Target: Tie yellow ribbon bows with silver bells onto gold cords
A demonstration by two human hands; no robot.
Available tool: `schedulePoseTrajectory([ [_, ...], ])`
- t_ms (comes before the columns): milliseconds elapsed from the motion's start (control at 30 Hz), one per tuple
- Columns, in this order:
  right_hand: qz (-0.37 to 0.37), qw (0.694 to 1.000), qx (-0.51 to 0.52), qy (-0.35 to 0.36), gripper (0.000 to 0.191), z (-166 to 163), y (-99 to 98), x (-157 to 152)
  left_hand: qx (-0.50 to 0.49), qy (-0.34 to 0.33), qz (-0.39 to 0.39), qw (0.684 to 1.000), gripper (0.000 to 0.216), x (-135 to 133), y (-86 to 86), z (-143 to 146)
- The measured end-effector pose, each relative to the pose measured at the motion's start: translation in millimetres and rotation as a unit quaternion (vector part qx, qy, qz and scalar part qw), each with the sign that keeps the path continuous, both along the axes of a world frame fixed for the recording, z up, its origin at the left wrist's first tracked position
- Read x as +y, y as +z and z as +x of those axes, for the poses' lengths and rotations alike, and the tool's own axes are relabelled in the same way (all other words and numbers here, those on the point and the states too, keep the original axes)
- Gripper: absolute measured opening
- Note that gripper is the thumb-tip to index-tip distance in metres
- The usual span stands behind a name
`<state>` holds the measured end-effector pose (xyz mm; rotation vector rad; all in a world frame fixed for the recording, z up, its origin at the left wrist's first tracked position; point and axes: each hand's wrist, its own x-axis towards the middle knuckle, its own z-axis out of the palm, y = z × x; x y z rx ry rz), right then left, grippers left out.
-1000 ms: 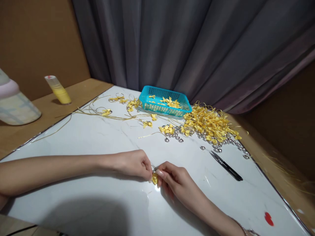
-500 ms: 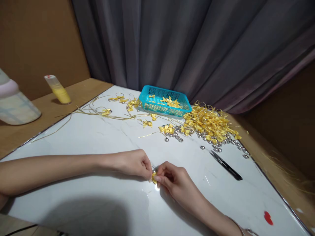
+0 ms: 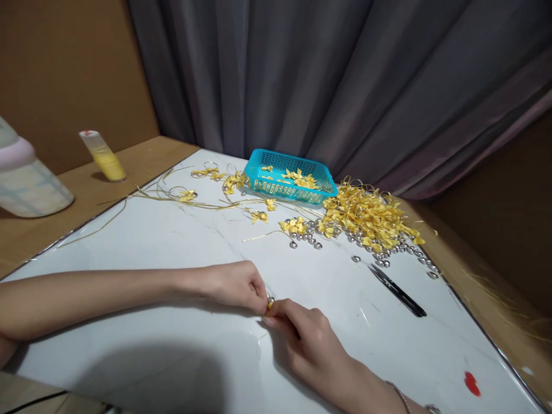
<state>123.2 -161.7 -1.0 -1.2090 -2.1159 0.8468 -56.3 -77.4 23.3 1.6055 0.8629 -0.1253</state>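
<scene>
Head view, and it's tight at the middle: the yellow bow is nearly swallowed by fingers, just a sliver of yellow peeping out with a silver bead at its upper edge. How the tips grip it underneath is hard to make out. Both hands are closed in a pinch on that bow, fingertips meeting just above the desk.

Look at the poses! The left hand comes in almost level, knuckles up, fingers curled under and mostly hidden, its forearm running out at the left edge. The right hand slants up from the lower right, index finger bent over, thumb beneath, a bracelet at the wrist, and the forearm cut off by the bottom edge.

Beyond them, black snips lie to the right, near scattered silver beads. A heap of yellow bows crowds beside the blue basket, too tangled to count. At far left, a pale container is cropped by the frame.
</scene>
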Motion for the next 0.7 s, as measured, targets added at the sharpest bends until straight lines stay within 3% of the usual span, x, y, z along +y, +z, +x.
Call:
schedulePoseTrajectory([
  [167,0.057,0.997,-0.047,0.016,0.017,1.1,-1.1,0.2,-0.002,0.002,-0.001,1.000,0.018,0.6,2.0,1.1],
  [700,0.083,0.994,-0.055,0.036,0.020,-1.4,-1.4,3.2,-0.005,0.004,-0.002,1.000,0.018,0.7,-0.4,-0.5],
])
